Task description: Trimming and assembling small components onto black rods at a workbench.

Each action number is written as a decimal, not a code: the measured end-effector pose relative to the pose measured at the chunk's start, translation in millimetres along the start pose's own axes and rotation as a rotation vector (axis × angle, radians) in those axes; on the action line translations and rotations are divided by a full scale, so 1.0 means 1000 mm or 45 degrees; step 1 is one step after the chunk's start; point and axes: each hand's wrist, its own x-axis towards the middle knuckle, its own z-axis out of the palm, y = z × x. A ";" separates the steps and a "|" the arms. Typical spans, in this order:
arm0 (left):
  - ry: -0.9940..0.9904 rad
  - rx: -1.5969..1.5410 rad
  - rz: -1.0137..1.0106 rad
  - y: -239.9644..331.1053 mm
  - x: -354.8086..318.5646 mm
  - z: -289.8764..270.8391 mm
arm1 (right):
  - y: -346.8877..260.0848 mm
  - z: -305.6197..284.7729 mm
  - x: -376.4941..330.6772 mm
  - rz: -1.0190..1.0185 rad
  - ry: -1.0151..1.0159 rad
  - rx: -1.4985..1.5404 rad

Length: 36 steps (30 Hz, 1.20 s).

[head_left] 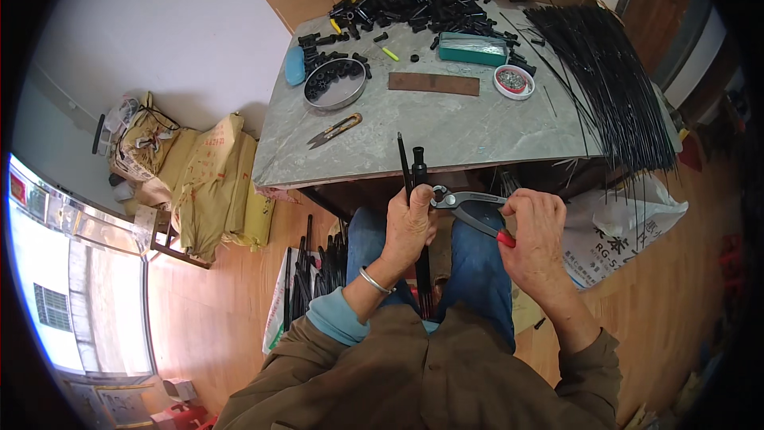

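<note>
My left hand (409,231) is closed around a slim black rod (403,161) and a thicker black tube with a flared end fitting (419,161), both pointing up over my lap. Below the fist the black shaft continues down between my knees. My right hand (539,243) grips a pair of pincers (475,211) with grey handles and a red grip end. The pincers' jaws meet the work right beside my left thumb; what lies between them is too small to make out. The handles are spread apart.
The grey table (358,159) ahead bears a pile of black fittings (422,6), a round bowl (335,98), thread snips (335,130), a brown strip (434,84), a teal box (473,48) and a small tub (513,82). Long black rods (609,72) overhang its right edge.
</note>
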 end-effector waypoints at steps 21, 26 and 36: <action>0.025 0.098 0.030 0.004 0.001 0.009 | 0.010 0.008 -0.017 0.962 -1.230 1.718; -0.103 0.300 0.047 0.017 0.005 0.007 | 0.012 0.002 -0.001 0.688 -1.278 0.704; -0.004 0.231 0.178 0.015 0.002 -0.001 | 0.014 0.021 -0.035 0.229 -0.515 0.747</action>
